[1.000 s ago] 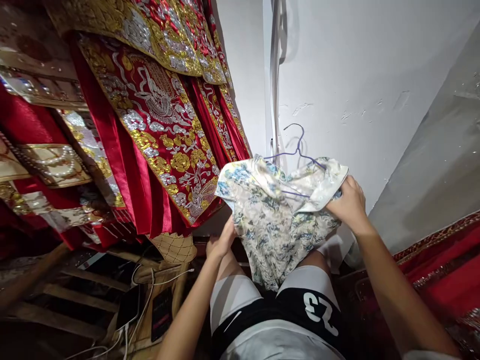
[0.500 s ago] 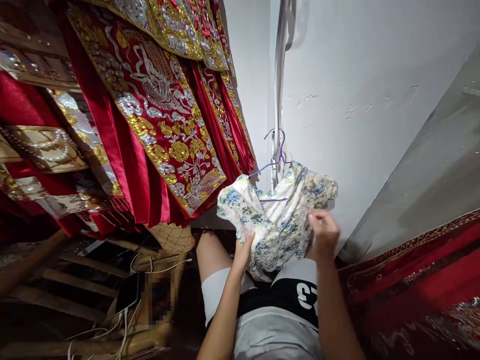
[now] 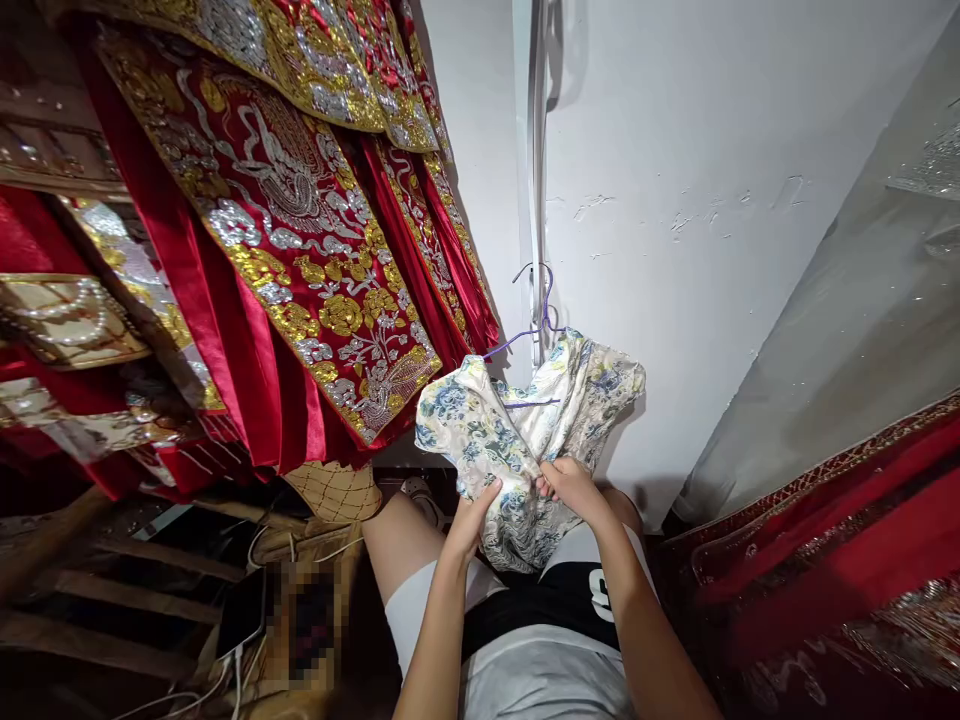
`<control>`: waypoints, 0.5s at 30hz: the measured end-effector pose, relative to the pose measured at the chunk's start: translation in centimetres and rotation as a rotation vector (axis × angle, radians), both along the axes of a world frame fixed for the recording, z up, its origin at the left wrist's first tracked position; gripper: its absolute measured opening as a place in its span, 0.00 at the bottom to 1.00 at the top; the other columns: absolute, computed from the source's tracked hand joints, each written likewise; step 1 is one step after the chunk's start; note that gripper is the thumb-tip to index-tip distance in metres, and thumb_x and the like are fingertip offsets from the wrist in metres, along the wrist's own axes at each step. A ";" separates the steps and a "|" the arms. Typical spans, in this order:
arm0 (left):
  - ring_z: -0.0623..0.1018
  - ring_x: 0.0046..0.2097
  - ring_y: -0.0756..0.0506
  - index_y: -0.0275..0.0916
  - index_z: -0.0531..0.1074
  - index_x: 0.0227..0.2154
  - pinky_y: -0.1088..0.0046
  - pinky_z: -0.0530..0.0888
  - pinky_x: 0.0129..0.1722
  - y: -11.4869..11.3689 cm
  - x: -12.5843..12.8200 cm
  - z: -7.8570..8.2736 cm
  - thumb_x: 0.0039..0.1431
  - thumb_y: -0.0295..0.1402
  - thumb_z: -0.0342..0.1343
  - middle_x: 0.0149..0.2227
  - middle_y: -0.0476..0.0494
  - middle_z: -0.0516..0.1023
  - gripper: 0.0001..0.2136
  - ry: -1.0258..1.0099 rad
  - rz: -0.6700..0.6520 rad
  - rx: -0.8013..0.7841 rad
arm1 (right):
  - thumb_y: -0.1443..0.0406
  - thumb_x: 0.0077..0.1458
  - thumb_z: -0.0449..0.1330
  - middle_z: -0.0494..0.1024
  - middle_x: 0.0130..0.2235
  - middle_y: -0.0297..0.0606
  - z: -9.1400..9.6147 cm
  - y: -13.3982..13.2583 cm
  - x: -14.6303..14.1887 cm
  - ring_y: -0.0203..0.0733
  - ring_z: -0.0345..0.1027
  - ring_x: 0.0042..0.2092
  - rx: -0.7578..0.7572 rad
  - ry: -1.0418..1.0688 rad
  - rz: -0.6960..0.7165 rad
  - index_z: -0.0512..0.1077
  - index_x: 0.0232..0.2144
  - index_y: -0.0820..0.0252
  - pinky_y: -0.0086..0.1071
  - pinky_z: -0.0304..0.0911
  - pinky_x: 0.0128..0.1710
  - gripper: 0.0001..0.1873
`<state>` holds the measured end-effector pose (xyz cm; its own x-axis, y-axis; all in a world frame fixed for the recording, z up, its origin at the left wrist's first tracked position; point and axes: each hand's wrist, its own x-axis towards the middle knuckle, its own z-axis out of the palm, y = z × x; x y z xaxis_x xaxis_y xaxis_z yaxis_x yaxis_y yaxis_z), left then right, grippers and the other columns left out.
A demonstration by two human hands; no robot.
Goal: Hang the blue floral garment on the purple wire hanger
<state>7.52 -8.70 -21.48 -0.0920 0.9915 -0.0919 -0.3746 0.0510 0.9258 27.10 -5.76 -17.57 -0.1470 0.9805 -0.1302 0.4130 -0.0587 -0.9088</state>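
A white floral garment (image 3: 465, 410) with blue and yellow flowers and short sleeves hangs on a purple hanger (image 3: 548, 310) in front of me. My left hand (image 3: 474, 510) holds its lower left side, thumb on the front and the other fingers hidden behind the cloth. At the middle of the front, my right hand (image 3: 564, 482) pinches the fabric near the bottom of the V-shaped neckline. The garment's lower part bunches above my lap.
Red costumes (image 3: 300, 250) with gold and silver embroidery hang at the left. Behind the hanger is a white wall (image 3: 660, 130) with a vertical rail. A wooden rack (image 3: 127, 600) with a phone (image 3: 241, 612) and white cables stands lower left. Plastic-covered red fabric (image 3: 847, 540) lies right.
My right hand has come from the garment's right side inward to the middle of its front and now grips the cloth there. My left hand keeps its hold. The view has shifted slightly.
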 end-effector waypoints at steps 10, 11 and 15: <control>0.73 0.55 0.38 0.41 0.67 0.49 0.56 0.67 0.61 -0.8 4.5 -2.2 0.56 0.37 0.62 0.50 0.38 0.72 0.19 0.586 0.557 0.449 | 0.57 0.64 0.53 0.73 0.20 0.35 0.4 -1.0 -0.5 0.36 0.64 0.23 -0.049 0.119 0.189 0.72 0.20 0.60 0.29 0.61 0.26 0.23; 0.75 0.52 0.39 0.41 0.68 0.49 0.58 0.70 0.57 -1.0 5.4 -2.3 0.56 0.36 0.62 0.48 0.39 0.73 0.18 0.564 0.446 0.428 | 0.56 0.64 0.54 0.73 0.20 0.34 0.4 -1.1 -0.5 0.36 0.63 0.23 -0.047 0.130 0.206 0.71 0.20 0.60 0.28 0.60 0.26 0.23; 0.75 0.34 0.44 0.42 0.69 0.35 0.69 0.72 0.39 -1.1 7.5 -1.9 0.57 0.35 0.58 0.30 0.49 0.74 0.06 0.476 0.199 0.352 | 0.50 0.60 0.59 0.72 0.22 0.33 0.8 -1.6 0.1 0.34 0.63 0.24 -0.007 0.231 0.303 0.71 0.24 0.60 0.28 0.59 0.25 0.21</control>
